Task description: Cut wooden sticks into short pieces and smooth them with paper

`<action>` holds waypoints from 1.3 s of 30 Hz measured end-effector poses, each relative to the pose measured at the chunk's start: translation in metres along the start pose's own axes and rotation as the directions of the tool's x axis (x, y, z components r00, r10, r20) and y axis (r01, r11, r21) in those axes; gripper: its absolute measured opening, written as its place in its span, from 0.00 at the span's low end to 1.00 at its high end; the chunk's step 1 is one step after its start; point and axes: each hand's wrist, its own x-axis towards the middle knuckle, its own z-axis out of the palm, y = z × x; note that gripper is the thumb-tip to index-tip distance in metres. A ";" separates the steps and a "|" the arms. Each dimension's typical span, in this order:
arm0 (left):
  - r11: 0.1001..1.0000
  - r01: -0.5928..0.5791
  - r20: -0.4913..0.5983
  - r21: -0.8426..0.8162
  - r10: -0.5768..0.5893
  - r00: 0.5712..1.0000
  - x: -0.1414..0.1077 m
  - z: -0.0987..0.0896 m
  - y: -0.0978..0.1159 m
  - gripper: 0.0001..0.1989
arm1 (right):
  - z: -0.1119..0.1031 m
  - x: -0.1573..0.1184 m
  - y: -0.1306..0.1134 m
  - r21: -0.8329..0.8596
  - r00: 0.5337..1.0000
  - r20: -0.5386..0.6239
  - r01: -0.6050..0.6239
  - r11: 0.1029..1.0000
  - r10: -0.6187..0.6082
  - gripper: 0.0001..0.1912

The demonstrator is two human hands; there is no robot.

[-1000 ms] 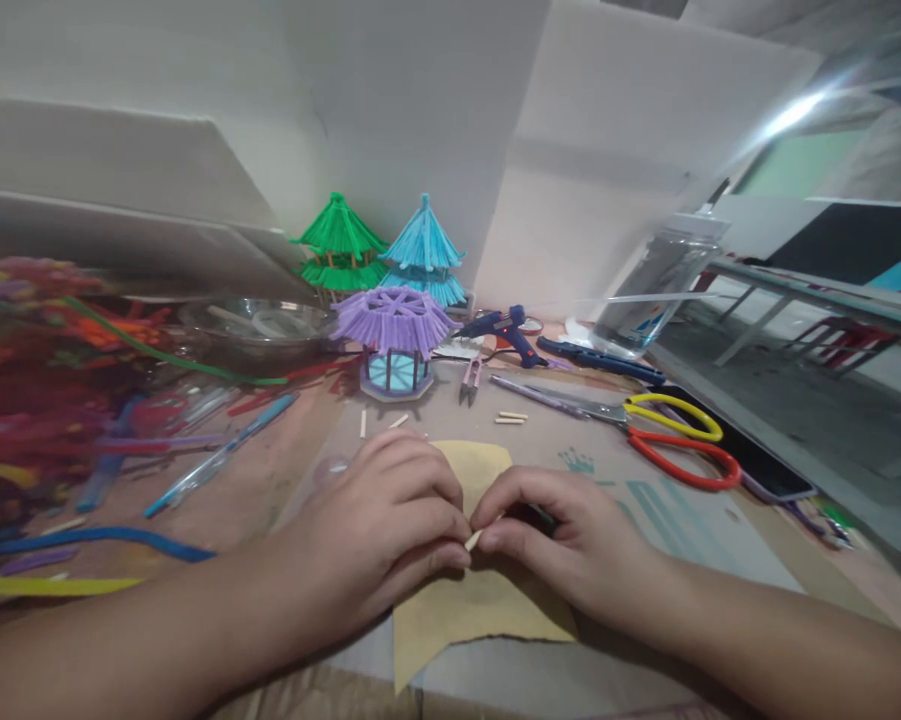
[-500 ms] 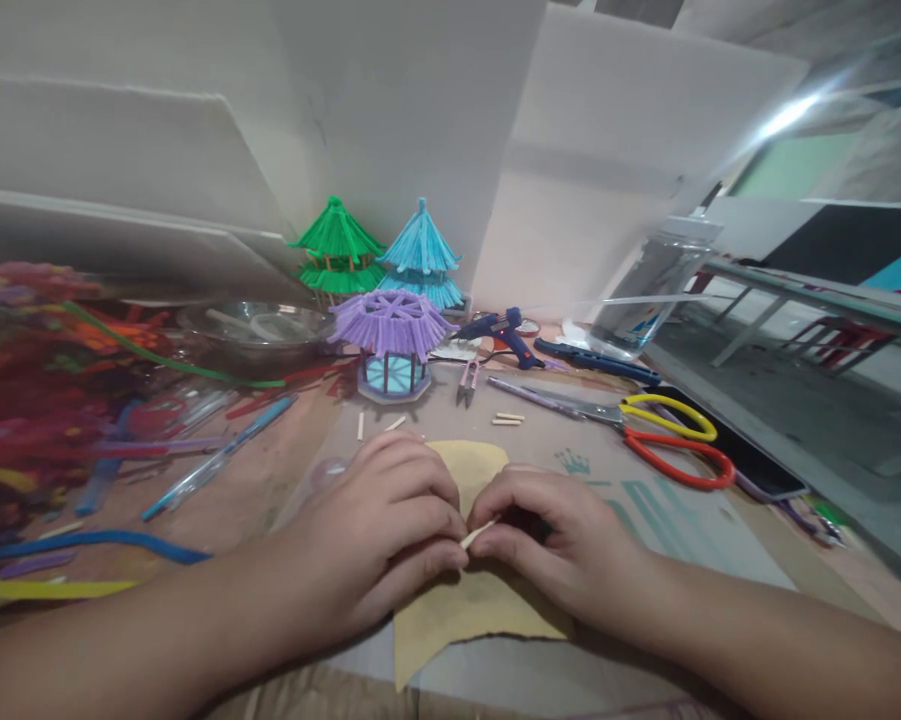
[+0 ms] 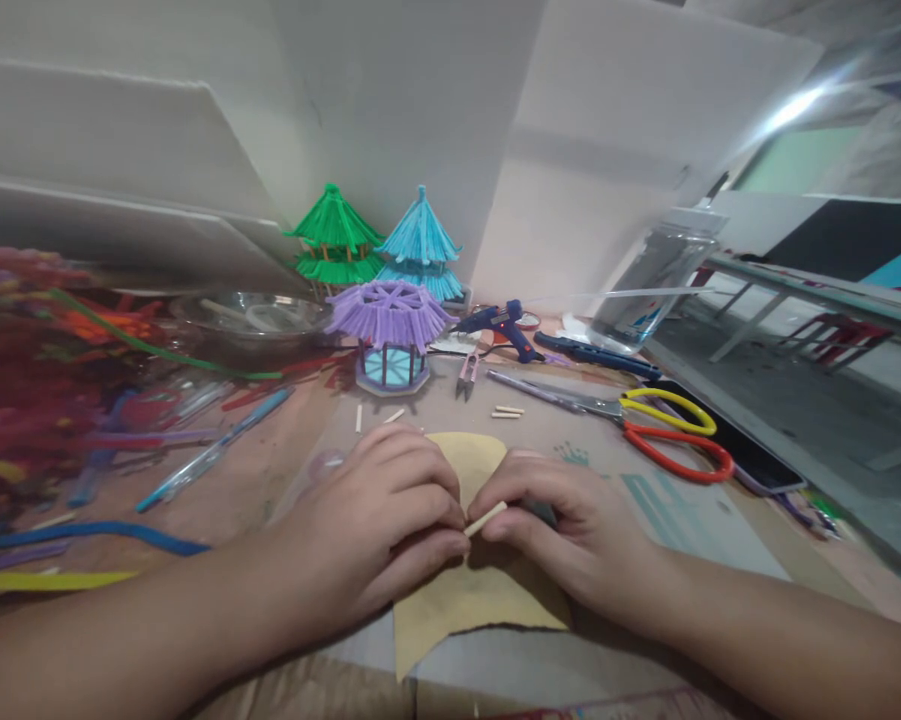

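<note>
Between my two hands is a short, pale wooden stick, tilted up to the right. My left hand is closed, its thumb and fingertips pinching the stick's lower left end. The thumb and forefinger of my right hand are closed at its other end. Under both hands lies a piece of yellow-brown paper, perhaps sandpaper, with a ragged, curved lower edge. Beyond the hands, similar short sticks lie on the board, and a small pavilion model with a purple pipe-cleaner roof stands past them.
Green and blue pavilion models stand at the back. A glue gun, thread snips, scissors, a phone and a clear jar are to the right. Colourful pipe cleaners and a pen occupy the left.
The stick now shows more of its length between my fingers, its right end lying over my right thumb tip. My hands stay in almost the same place over the paper; the view shifts slightly.
</note>
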 end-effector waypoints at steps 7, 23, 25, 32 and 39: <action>0.978 0.179 0.075 0.111 -0.188 0.979 -0.006 -0.001 0.000 0.17 | -0.013 -0.003 0.016 -0.198 0.999 -0.048 -0.007 0.980 -0.003 0.08; 0.970 0.177 0.202 0.167 -0.210 0.957 -0.004 -0.002 -0.003 0.20 | -0.015 0.000 0.031 -0.300 0.993 0.112 0.065 0.952 -0.032 0.08; 0.969 0.182 0.219 0.166 -0.216 0.951 -0.003 -0.002 -0.002 0.20 | -0.014 0.002 0.030 -0.347 0.984 0.163 0.127 0.929 -0.074 0.08; 0.960 0.226 0.238 0.167 -0.261 0.935 -0.004 -0.001 -0.003 0.21 | -0.011 0.007 0.031 -0.436 0.984 0.134 0.163 0.885 -0.115 0.09; 0.960 0.223 0.225 0.171 -0.258 0.940 -0.001 -0.002 -0.002 0.20 | -0.009 0.008 0.034 -0.423 0.987 0.109 0.154 0.893 -0.119 0.07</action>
